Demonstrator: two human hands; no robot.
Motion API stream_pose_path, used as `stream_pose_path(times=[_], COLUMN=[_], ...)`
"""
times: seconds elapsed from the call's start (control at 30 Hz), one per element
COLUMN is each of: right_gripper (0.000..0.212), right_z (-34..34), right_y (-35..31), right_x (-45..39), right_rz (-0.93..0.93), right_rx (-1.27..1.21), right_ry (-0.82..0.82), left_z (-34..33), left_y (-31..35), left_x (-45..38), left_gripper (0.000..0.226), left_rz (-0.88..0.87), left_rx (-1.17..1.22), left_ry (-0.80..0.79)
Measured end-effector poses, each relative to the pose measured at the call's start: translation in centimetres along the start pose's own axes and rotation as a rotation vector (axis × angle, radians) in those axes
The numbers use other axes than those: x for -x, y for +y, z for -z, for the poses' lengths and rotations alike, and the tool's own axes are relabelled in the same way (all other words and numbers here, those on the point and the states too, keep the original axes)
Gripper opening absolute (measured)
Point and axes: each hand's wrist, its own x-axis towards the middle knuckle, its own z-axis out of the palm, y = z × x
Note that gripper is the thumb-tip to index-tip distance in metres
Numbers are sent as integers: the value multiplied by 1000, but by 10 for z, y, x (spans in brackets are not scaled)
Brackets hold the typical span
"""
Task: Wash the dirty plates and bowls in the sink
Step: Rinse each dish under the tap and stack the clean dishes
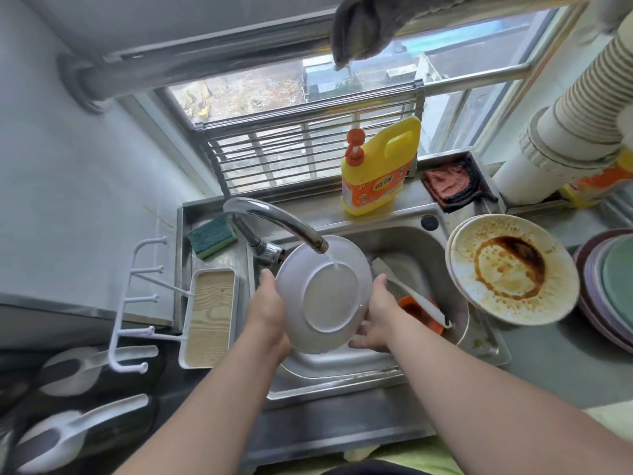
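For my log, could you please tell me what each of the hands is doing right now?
Left hand: grips the left rim of the white plate under the tap.
Right hand: holds the plate's right rim.

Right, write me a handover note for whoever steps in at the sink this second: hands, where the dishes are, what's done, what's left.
Left hand: grips the left rim of the white plate.
Right hand: grips its right rim.
The plate is tilted over the sink, underside facing up, with a thin stream from the tap running onto it.
Done: this plate's underside looks clean; I can't see its front.
Left: the stained plates stacked on the sink's right edge, and an orange bowl with a white brush in the basin.
The sponge and dish soap sit behind the sink.
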Motion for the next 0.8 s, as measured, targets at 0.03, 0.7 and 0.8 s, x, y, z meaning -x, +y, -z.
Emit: stream_pose_path(times=[0.03,0.7,0.8], right_gripper=[101,31,25], right_z=[-6,21,40], right_y=[-1,-59,-61], right_x=[0,-6,-17], right_rz=[-2,214,296], right_rx=[-42,229,425], right_ry=[2,-231,-104], left_z=[1,11,-4], left_y=[0,-40,-44], left_x=[2,-8,-4], left_gripper=[57,86,81], left_rz=[-1,210,192], left_rx=[9,366,267], left_ry=[15,-35,-43])
